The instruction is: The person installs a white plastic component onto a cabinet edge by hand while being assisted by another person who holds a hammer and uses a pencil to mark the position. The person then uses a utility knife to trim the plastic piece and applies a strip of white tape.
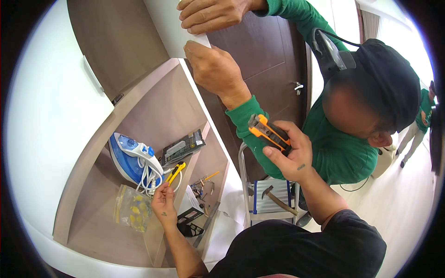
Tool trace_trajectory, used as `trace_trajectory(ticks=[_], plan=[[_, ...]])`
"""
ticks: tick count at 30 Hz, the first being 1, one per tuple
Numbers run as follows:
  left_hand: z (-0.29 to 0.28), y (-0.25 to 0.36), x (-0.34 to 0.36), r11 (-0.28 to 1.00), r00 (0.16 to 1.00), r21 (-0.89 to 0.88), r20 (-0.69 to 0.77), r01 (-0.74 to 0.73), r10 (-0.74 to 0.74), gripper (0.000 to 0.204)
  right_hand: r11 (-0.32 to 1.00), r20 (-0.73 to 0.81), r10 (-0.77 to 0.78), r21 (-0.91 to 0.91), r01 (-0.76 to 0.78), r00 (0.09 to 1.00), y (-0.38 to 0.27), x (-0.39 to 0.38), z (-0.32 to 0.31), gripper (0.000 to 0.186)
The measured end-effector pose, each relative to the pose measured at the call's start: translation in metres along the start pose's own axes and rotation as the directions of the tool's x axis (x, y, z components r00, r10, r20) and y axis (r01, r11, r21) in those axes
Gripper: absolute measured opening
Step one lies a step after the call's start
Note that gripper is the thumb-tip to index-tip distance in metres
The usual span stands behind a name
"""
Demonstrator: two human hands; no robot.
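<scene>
My left hand (164,207) reaches into the open cabinet, its fingers pinched on the lower end of a yellow utility knife (175,173). In my right hand (299,155) is an orange-and-black hand tool (270,133) with a metal head, held up in front of a co-worker's green sleeve. Beside the knife a blue-and-white clothes iron (132,155) stands with its white cord bunched up. A clear zip bag (133,208) of yellow pieces lies next to my left hand. Behind the knife leans a dark flat package (183,147).
A co-worker in a green shirt (345,157) holds a pale panel (169,25) with both hands. A hammer (279,200) rests on a stepladder (272,190). Small hardware (204,185) lies in the side compartment. Another person (422,111) stands far right. A dark door (259,51) is behind.
</scene>
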State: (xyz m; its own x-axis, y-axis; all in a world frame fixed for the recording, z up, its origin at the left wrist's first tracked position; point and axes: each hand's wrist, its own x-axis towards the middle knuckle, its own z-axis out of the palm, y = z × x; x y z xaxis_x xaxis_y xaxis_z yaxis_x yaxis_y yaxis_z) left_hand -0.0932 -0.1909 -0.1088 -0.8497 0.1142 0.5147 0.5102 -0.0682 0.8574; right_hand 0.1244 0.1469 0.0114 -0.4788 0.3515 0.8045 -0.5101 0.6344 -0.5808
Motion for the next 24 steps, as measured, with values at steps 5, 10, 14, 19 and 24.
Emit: trace_trajectory(ticks=[5,10,14,19,24], plan=[[-0.005,0.000,-0.002,1.000,1.000,-0.005,0.027,0.005,-0.005,0.024,0.990,0.133,-0.133,0.066,0.125,0.982,-0.013,-0.018,0.018,0.051],[-0.002,0.002,0.001,0.999,0.998,-0.024,0.054,0.041,-0.040,0.023,0.954,0.389,-0.100,0.300,-0.023,0.916,-0.008,-0.054,0.070,0.051],[-0.003,0.010,0.001,0.997,0.995,0.037,0.069,0.073,-0.076,0.023,0.865,0.519,0.188,0.315,-0.391,0.834,0.014,-0.082,0.100,0.050],[-0.007,0.007,-0.003,0.998,0.997,0.011,0.042,0.057,-0.058,0.023,0.548,0.667,0.360,0.415,-0.726,0.652,0.017,-0.070,0.096,0.052],[-0.003,0.009,0.000,0.993,0.993,-0.021,0.025,0.117,-0.116,0.024,0.520,0.676,0.361,0.426,-0.741,0.642,0.026,-0.079,0.087,0.050]])
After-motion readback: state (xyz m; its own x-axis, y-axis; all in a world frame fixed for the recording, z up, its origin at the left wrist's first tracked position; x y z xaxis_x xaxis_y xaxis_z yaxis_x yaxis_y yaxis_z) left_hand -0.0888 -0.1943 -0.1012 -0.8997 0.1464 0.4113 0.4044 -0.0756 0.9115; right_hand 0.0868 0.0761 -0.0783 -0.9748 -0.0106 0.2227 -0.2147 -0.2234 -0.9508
